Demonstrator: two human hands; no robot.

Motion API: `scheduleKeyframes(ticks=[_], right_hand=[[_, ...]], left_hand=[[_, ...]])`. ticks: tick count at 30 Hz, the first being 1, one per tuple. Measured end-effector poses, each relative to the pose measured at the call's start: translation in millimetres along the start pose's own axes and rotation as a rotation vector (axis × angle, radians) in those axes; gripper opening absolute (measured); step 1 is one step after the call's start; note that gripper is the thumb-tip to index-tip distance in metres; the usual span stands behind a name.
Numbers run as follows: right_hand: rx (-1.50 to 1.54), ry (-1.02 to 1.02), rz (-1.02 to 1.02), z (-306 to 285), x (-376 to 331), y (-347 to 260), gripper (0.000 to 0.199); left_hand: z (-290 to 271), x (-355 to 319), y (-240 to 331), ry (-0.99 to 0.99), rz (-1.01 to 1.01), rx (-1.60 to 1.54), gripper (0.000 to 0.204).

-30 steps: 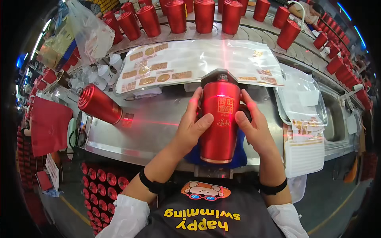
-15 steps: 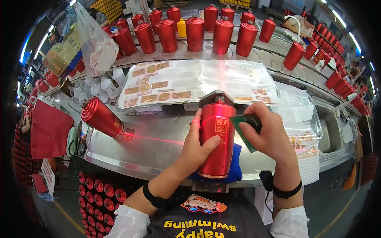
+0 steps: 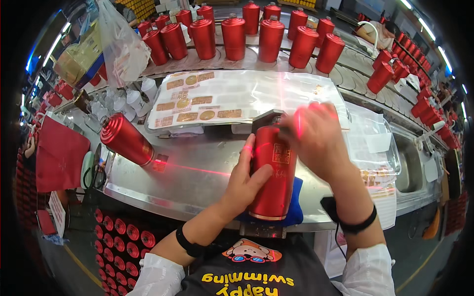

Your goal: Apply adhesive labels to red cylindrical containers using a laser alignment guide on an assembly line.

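Observation:
A red metal flask (image 3: 273, 177) lies lengthwise on a blue pad (image 3: 294, 213) at the near edge of a steel bench (image 3: 192, 182). My left hand (image 3: 246, 183) grips its left side, thumb across the front. My right hand (image 3: 316, 139), blurred by motion, rests over the flask's upper right near its dark cap (image 3: 266, 120). A small label with a square code sits on the flask's body. A red laser line crosses the bench and my hands.
Another red flask (image 3: 126, 139) lies tilted on a fixture at the left. Rows of upright red flasks (image 3: 234, 37) stand on a curved roller conveyor behind. Clear sleeves of gold stickers (image 3: 217, 98) lie ahead, more sheets (image 3: 380, 148) at the right, a plastic bag (image 3: 121, 47) far left.
My right hand moved from the flask's right side, where it held a dark green piece, up over the flask's top. The flask stayed under my left hand.

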State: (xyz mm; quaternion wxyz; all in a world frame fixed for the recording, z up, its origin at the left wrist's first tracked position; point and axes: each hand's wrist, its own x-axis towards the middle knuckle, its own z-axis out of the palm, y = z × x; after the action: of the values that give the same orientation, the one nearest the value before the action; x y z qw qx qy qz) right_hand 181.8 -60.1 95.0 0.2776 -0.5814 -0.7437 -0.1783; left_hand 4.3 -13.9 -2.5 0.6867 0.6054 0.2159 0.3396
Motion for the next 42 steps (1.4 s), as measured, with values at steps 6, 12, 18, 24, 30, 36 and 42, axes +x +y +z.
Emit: scheduleKeyframes(ticks=[6, 12, 18, 24, 30, 36, 42], right_hand=[[0.630, -0.161, 0.102, -7.1, -51.7, -14.9, 0.023], [0.615, 0.065, 0.386, 4.5, -46.7, 9.5, 0.017], [0.428, 0.169, 0.330, 5.6, -61.7, 3.8, 0.015], [0.505, 0.130, 0.380, 4.8, -64.4, 1.8, 0.018], [0.250, 0.009, -0.134, -2.4, -42.1, -21.3, 0.019], [0.520, 0.025, 0.305, 16.3, -23.4, 9.7, 0.017], [0.712, -0.301, -0.055, -18.6, -59.4, -25.3, 0.024]], left_hand=[[-17.1, -15.0, -6.3, -0.100, 0.045, 0.026, 0.083], [-26.3, -9.4, -10.5, -0.078, 0.168, 0.180, 0.088], [-26.5, 23.9, 30.0, -0.269, 0.690, 1.052, 0.082], [-21.2, -4.6, 29.2, -0.384, 0.806, 1.171, 0.071], [-20.1, -58.0, 5.5, -0.071, 0.643, 0.967, 0.079], [-16.2, -56.5, 4.0, -0.042, 0.543, 1.161, 0.089], [-16.8, -56.8, -0.3, -0.015, 0.552, 1.169, 0.090]])
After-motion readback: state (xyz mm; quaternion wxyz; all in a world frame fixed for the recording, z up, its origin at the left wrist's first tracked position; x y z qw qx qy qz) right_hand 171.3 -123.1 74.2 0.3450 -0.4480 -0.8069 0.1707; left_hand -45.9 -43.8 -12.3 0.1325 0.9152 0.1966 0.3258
